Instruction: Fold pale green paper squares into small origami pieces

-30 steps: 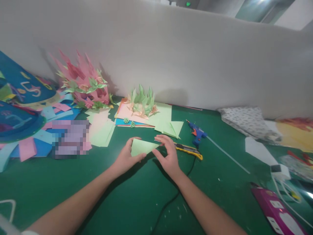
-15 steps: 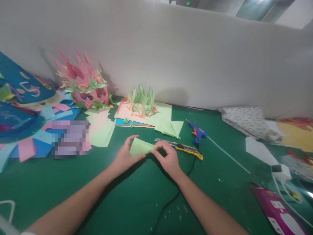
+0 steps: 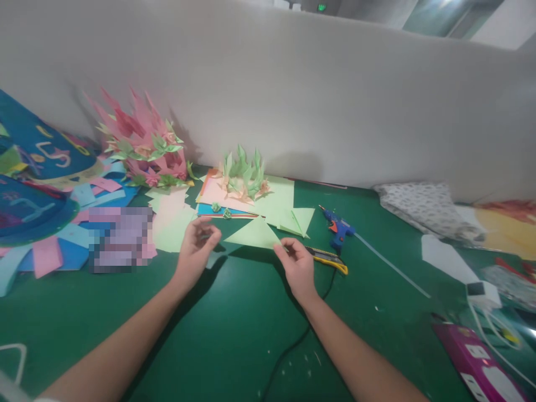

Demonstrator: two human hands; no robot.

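Note:
My right hand [image 3: 298, 262] pinches the near right corner of a light green paper triangle [image 3: 253, 234] and holds it just above the green table [image 3: 234, 335]. My left hand [image 3: 196, 249] is off the triangle, a little to its left, with its fingers curled loosely and nothing visible in them. Just behind my right hand lies a yellow utility knife [image 3: 329, 258].
A blue glue gun [image 3: 337, 228] with a cord lies right of the knife. Folded green pieces [image 3: 295, 219], pink and green sheets [image 3: 173, 220] and paper flower models [image 3: 244, 177] sit behind the hands. Blue and pink cut-outs [image 3: 46, 223] crowd the left; a magenta box [image 3: 477, 363] is near right.
My left hand has let go of the green triangle and drawn away to the left. My right hand has lifted the triangle and swung it up and back, so it now lies flatter.

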